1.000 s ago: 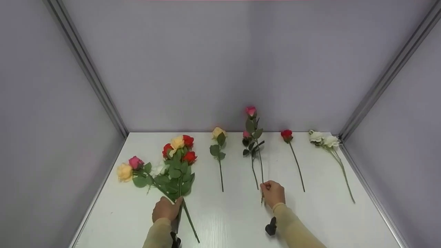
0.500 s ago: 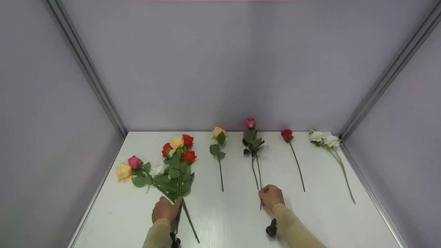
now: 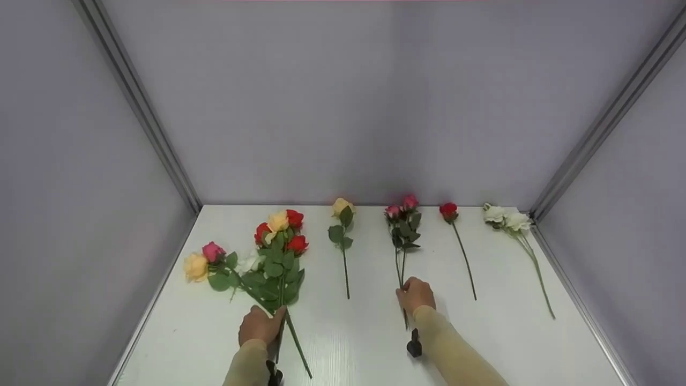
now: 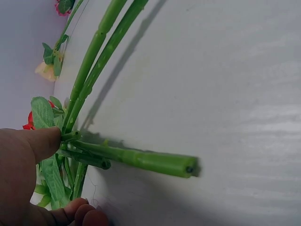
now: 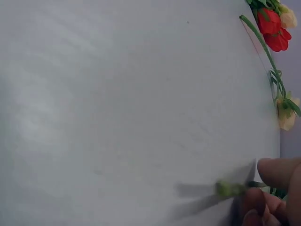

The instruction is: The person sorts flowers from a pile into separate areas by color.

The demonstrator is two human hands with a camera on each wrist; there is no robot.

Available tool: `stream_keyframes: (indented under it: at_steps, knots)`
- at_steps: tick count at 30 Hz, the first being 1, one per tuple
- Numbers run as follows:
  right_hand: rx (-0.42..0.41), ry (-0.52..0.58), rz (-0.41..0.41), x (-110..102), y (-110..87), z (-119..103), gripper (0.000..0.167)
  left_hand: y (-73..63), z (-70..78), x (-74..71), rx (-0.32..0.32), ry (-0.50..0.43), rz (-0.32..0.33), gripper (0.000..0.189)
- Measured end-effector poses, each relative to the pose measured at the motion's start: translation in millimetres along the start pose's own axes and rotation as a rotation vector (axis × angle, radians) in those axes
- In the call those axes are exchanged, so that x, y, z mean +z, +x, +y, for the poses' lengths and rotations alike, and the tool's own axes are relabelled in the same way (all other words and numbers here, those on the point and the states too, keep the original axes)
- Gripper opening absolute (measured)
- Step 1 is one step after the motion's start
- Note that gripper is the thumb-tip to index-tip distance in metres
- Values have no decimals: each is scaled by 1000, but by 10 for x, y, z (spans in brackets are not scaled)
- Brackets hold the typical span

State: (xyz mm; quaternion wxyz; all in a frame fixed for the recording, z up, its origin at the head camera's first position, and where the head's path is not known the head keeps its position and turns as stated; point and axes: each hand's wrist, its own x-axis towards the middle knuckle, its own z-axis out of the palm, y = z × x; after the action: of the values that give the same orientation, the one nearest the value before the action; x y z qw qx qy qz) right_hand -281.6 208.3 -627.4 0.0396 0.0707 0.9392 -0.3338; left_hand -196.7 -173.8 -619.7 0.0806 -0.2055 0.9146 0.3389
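Note:
My left hand grips the crossing stems of a mixed bunch of roses, with red, yellow, pink and white blooms fanned out beyond it. In the left wrist view, cut green stems stick out past the thumb and curled fingers. Farther right, my right hand pinches low on the stems of two pink roses, whose heads lie side by side near the back edge. A blurred stem end pokes out from its fingertips in the right wrist view; how many stems they pinch I cannot tell.
Between the hands a single yellow rose lies on the white table. To the right are one red rose and some white flowers. Grey panels wall in the back and sides.
The upper pink rose has come down and to the right, from above the other one to beside it. My right hand has shifted slightly left. The left hand keeps its grip in place.

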Motion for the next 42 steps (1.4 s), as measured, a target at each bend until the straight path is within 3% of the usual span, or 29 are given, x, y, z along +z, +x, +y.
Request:
stream_keyframes:
  at_steps: [13,23,28,34,42]
  knots:
    - [-32,-23,-33,5,-82,-19,7,2,2,7,0,-1,11,72]
    - [-31,88,46,24,-157,102,5,1,3,16,8,-3,12,71]
    - [-25,71,36,22,-177,108,5,7,-4,0,1,10,0,71]
    - [-5,19,-34,-9,-171,52,16,9,-1,-4,7,17,2,73]
    - [-93,-25,-7,-7,-156,-17,11,-6,-2,-9,11,8,10,70]
